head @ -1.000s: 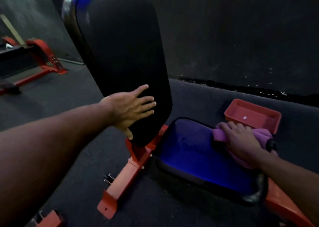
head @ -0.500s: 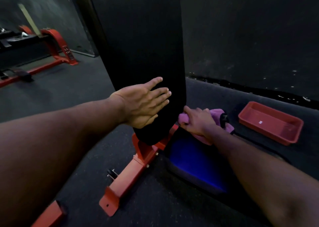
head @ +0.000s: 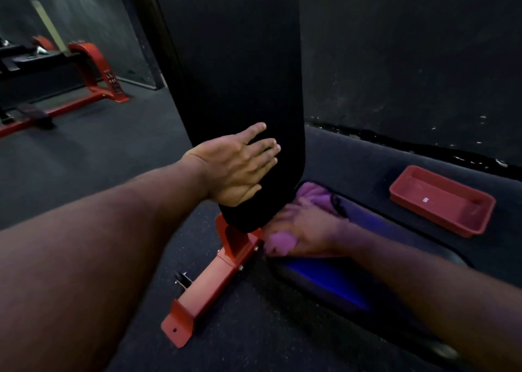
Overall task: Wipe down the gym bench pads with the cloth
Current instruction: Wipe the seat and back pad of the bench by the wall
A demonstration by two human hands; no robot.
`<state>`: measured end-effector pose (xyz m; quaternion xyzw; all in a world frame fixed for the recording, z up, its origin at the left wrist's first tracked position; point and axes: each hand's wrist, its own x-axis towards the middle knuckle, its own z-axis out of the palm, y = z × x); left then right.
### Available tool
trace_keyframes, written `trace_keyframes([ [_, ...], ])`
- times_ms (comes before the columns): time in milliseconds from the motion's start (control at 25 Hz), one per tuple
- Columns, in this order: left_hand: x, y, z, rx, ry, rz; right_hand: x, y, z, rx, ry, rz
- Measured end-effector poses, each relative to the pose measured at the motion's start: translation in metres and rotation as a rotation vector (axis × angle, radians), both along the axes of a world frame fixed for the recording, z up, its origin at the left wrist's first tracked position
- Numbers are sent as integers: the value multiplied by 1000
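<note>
The bench's black back pad (head: 240, 75) stands almost upright in the middle of the view. My left hand (head: 237, 168) lies flat against its lower part, fingers straight. Below it the seat pad (head: 333, 281) shines blue. My right hand (head: 308, 230), blurred by motion, presses the purple cloth (head: 282, 241) onto the seat pad's near-left end, close under the back pad's lower edge. Part of the cloth (head: 315, 195) bunches out behind the hand. Whether the fingers curl round the cloth is hidden by the blur.
The bench's red steel frame (head: 203, 289) runs down-left across the dark rubber floor. A red plastic tray (head: 440, 199) lies on the floor at the right, near the black wall. Another red-framed bench (head: 84, 83) stands at the far left.
My right hand has swept the cloth from the seat pad's far right end leftward and toward me, ending under the back pad. My left hand stays flat on the back pad.
</note>
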<state>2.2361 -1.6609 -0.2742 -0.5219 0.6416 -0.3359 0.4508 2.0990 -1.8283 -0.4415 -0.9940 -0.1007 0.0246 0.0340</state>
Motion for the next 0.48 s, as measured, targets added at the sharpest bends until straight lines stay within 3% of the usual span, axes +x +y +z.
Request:
trace_keyframes([
  [80,-1,0,-1,-5,-7,-15,0,-46,2,-38,-65,-245],
  [160,0,0,-1,-1,-14,-19,4,-72,3,7,-10,-521],
  [240,1,0,-2,-4,3,-22,12,-75,2,90,45,-648],
  [360,1,1,-3,-21,9,-34,8,-48,0,-4,12,-578],
  [480,1,1,-4,-32,24,-39,-3,3,-4,-107,-53,-309],
])
